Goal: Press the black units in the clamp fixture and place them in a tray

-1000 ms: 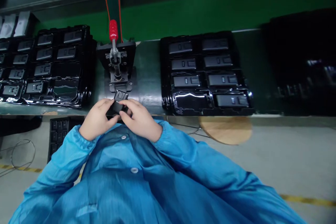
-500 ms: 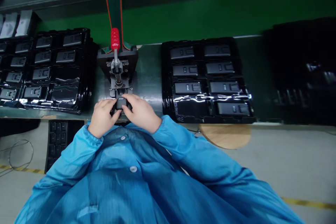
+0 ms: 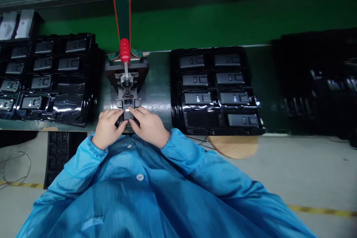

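A small black battery pack [image 3: 128, 114] with a pale marking lies in the fixture at the foot of a toggle clamp [image 3: 126, 78]. My left hand [image 3: 108, 128] grips its left side and near edge with fingertips and thumb. From the other side my right hand [image 3: 150, 126] holds it, the fingers on its right edge and top and the thumb at the near end. The clamp's red handle [image 3: 125, 50] points up, and its plunger is just beyond the pack. Fingers cover part of the pack's edges.
Left of the clamp, a black tray [image 3: 89, 78] carries similar packs, with white-wrapped items [image 3: 24, 25] behind. Another black tray [image 3: 177, 93] with several packs stands right, and dark stacked trays [image 3: 281, 67] farther right. A round wooden stool top [image 3: 235, 147] shows below the table edge.
The pack sits flatter and lower in the fixture than before, with both hands still on it. The view has shifted slightly; the clamp handle stays up.
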{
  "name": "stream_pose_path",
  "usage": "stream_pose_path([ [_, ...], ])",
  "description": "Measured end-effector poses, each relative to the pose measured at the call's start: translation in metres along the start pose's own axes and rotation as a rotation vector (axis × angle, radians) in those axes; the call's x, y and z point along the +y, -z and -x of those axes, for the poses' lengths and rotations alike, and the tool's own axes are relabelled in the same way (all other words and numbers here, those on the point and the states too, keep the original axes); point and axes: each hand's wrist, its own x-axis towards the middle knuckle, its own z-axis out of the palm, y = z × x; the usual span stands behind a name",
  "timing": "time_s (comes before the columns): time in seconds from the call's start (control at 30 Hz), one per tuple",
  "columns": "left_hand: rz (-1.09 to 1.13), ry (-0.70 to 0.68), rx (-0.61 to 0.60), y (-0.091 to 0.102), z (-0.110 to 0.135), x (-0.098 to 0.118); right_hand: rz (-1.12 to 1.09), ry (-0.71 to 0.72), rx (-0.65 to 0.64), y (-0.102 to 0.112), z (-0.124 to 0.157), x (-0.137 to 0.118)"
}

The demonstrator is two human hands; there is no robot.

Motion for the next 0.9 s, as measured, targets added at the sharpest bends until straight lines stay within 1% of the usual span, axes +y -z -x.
stream_pose_path([
  [0.3, 0.049, 0.015, 0.019, -0.003, 0.003, -0.001, 0.088, 0.023, -0.036, 0.003, 0.0, -0.001],
  [0.53, 0.154, 0.089, 0.023, -0.008, 0.0, -0.006, 0.116, 0.005, -0.048, 0.005, 0.0, -0.001],
  [0.63, 0.154, 0.084, 0.033, -0.008, -0.001, -0.005, 0.113, 0.004, -0.033, 0.005, 0.001, -0.002],
  [0.7, 0.14, 0.069, 0.074, -0.007, 0.002, 0.0, 0.097, 0.003, -0.009, 0.005, 0.003, -0.001],
  [0.8, 0.13, 0.068, 0.232, -0.007, 0.021, 0.01, 0.053, 0.001, 0.055, 0.006, 0.008, 0.001],
  [0.87, 0.143, 0.083, 0.322, -0.01, 0.046, 0.015, -0.014, 0.029, 0.155, 0.012, 0.013, 0.003],
  [0.9, 0.164, 0.097, 0.337, -0.013, 0.062, 0.015, -0.061, 0.056, 0.226, 0.018, 0.016, 0.004],
])
